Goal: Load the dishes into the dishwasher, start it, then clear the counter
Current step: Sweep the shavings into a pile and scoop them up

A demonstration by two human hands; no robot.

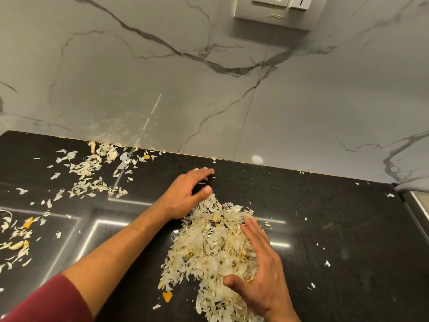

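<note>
Down on the counter sits my target, the pile of pale peelings, heaped a little right of centre and running toward the near edge. I've got both hands around it. My right hand lies flat against the pile's right flank, fingers straight and together, thumb spread low under the heap: a wall, I'd say, so nothing slides off that way while I gather. My left hand is at the far top corner, fingers loosely curved with the tips on the counter, thumb touching the top peelings; it grips nothing, it's cupped like a rake to draw strays in. So, two bare hands set apart with the pile between them, neither clamped on anything.

By my reading this is the counter-clearing stage, and it's far from done. A second scatter lies well apart at the far left by the wall, and more scraps with orange bits trail off the left edge. One orange piece sits just beside the pile's near-left side. Tiny white flecks dot the right.

Surface: black, speckled, glossy stone, throwing back bright strips of ceiling light. Peelings this thin will likely cling and flutter. Behind it rises a grey marble-veined backsplash with a socket plate up top. My red sleeve shows at lower left. No dishwasher in view.
</note>
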